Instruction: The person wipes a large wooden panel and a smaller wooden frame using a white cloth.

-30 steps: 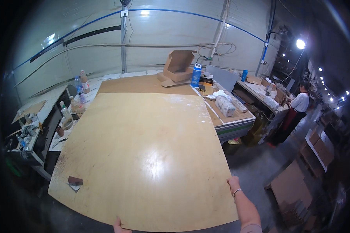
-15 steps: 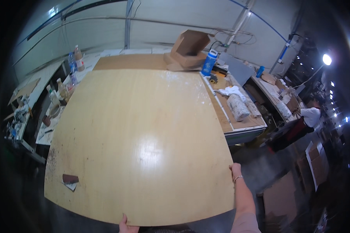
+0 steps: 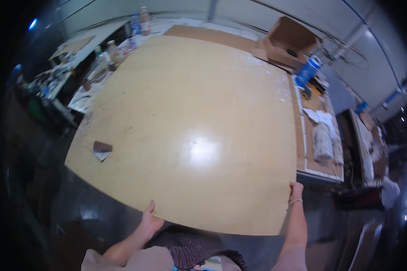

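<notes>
A large pale-yellow wooden panel (image 3: pixel 190 113) lies flat in front of me, its near edge overhanging toward my body. My left hand (image 3: pixel 151 219) grips the near edge, thumb on top and fingers hidden beneath. On the right edge, close to the near corner, my right hand (image 3: pixel 295 191) is closed round the board; a bracelet shows at that wrist. Toward the panel's left corner rests a folded piece of brown sandpaper (image 3: pixel 102 148) with a pale underside. Dark specks mark the wood's left side, and white smears show near its far right corner.
An open cardboard box (image 3: pixel 285 43) stands past the far right corner, with a blue bottle (image 3: pixel 307 71) beside it. A white-smeared roll (image 3: pixel 322 142) lies on the right-hand bench. Several bottles (image 3: pixel 144 21) stand along the left. A person (image 3: pixel 371 194) is at the far right.
My view has turned, so the surroundings sit further right and higher. More of my left forearm shows. Both hands still grip the panel, and the sandpaper stays on it.
</notes>
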Available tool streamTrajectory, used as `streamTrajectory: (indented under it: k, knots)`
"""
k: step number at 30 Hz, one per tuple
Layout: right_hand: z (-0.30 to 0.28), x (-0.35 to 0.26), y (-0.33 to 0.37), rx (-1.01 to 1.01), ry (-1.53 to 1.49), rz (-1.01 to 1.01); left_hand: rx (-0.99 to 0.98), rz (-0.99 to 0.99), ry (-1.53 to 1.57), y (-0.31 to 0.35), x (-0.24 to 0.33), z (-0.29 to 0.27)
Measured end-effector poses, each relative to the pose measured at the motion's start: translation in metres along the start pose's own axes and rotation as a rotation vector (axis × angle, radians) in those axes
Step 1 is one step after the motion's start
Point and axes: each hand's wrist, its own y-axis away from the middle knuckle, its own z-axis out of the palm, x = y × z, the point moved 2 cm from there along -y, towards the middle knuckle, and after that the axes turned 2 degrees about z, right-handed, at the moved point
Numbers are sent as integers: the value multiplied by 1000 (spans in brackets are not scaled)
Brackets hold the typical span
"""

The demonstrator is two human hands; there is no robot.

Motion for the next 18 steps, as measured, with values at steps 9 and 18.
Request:
streamTrajectory:
  k: [9,18]
  knots:
    - [26,-32,-37,-151,62,-19,29,133,74,-30,-13,25]
    - [46,-41,-35,-249,34,83,62,245,8,-28,-21,45]
